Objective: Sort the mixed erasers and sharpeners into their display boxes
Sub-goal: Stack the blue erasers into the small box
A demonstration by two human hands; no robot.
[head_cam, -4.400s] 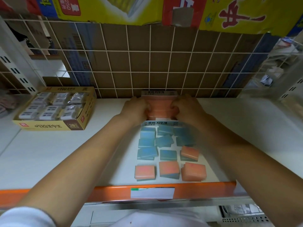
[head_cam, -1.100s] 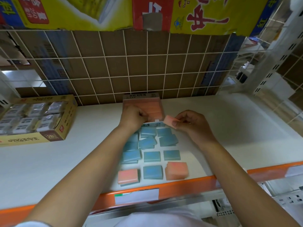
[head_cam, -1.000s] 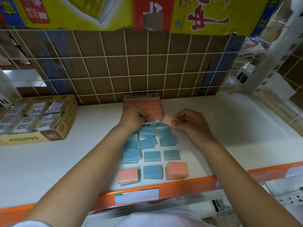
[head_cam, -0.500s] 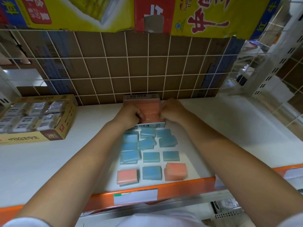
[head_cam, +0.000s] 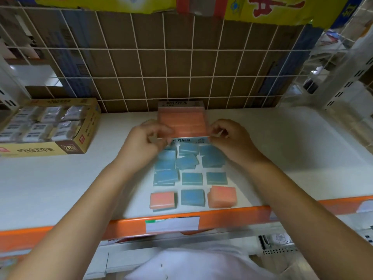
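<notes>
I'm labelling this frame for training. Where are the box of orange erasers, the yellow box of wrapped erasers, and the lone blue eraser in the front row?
box of orange erasers [head_cam: 182,122]: head view, on the orange erasers packed inside.
yellow box of wrapped erasers [head_cam: 38,152]: head view, on its front wall.
lone blue eraser [head_cam: 192,197]: head view, on its top face.

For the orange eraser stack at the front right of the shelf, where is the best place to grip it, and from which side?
Pinch the orange eraser stack across its left and right side faces, coming down from above. It lies flat on the shelf, so only its top and sides are exposed. A gap separates it from the blue eraser on its left, which should leave room for a finger there; its right side looks unobstructed.
</notes>
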